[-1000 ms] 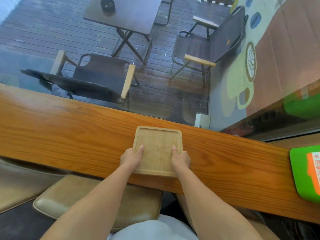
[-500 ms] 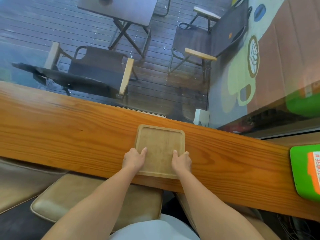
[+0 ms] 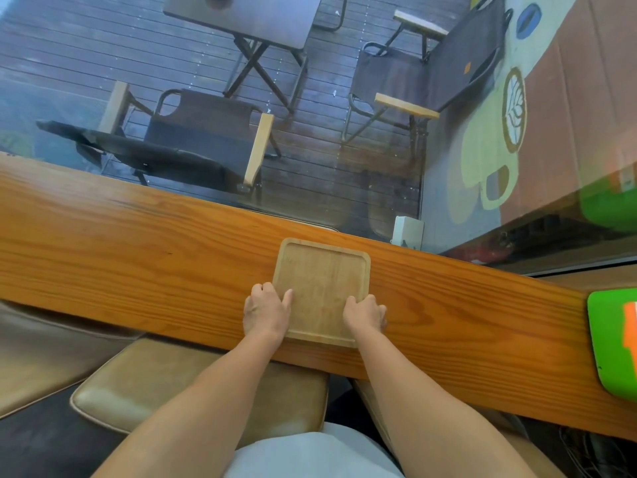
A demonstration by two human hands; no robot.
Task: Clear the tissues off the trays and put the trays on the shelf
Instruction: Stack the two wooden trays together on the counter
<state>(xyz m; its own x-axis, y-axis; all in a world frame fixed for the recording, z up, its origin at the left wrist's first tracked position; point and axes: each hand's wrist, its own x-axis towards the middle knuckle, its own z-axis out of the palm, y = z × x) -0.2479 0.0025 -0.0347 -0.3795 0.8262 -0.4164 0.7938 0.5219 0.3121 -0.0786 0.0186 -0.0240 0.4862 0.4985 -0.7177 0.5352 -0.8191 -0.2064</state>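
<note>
A square wooden tray point(image 3: 322, 281) with a raised rim lies flat on the long wooden counter point(image 3: 138, 263), and nothing lies on it. My left hand point(image 3: 265, 310) grips its near left edge, thumb on the tray's top and fingers curled at the side. My right hand point(image 3: 365, 313) grips the near right edge, fingers wrapped around the rim. No tissue shows anywhere in view.
A green board point(image 3: 613, 343) with an orange label lies at the counter's right end. A small white box point(image 3: 408, 231) stands at the counter's far edge against the window glass. A tan cushioned stool point(image 3: 165, 391) sits below the counter. Chairs and a table stand outside.
Both hands slid from the tray's top outward to its side edges and closed on the rim. The tray has stayed in place on the counter.
</note>
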